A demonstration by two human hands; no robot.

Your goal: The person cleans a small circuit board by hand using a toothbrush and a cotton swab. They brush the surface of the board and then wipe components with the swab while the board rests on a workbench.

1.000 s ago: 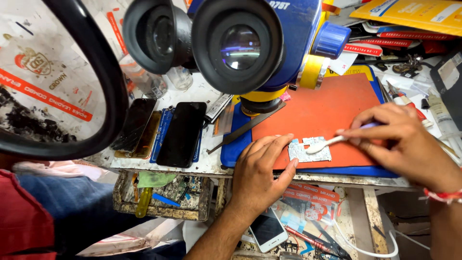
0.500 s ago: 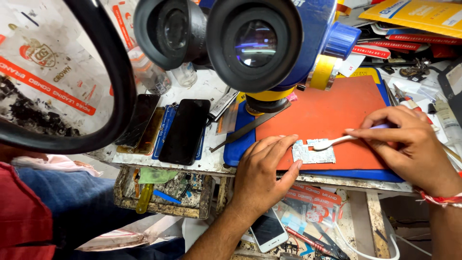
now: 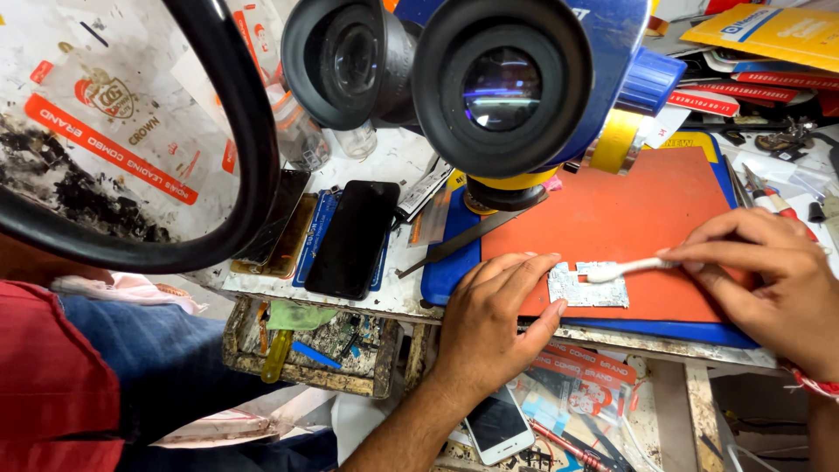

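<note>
Head view, looking down past the twin black eyepieces of a blue and yellow stereo microscope (image 3: pixel 489 87), which hides the far left part of the bench and the top of the flat orange rubber work mat (image 3: pixel 629 210). A thick black ring (image 3: pixel 236 131) cuts across the upper left; what it belongs to cannot be made out.

The small silver-grey rectangular circuit board (image 3: pixel 587 285) lies flat on the near edge of the orange mat, its long axis running left to right, roughly parallel to the bench edge. Its components are too small to tell apart.

The left hand (image 3: pixel 489 323) rests palm down, fingers spread flat, with the fingertips touching the board's left edge and pinning it in place. The right hand (image 3: pixel 769 280) is pinched closed on a thin white swab-like stick (image 3: pixel 625 268); the stick lies nearly horizontal, its padded tip pointing left and resting on the board's upper right part. The rear of the stick is hidden inside the fingers. The right forearm is cut off by the frame edge.

To the left, a dark slab-shaped phone (image 3: pixel 350 236) lies screen up on the white bench top, well apart from the board. A second, white-framed phone (image 3: pixel 498 426) lies below the bench edge.
</note>
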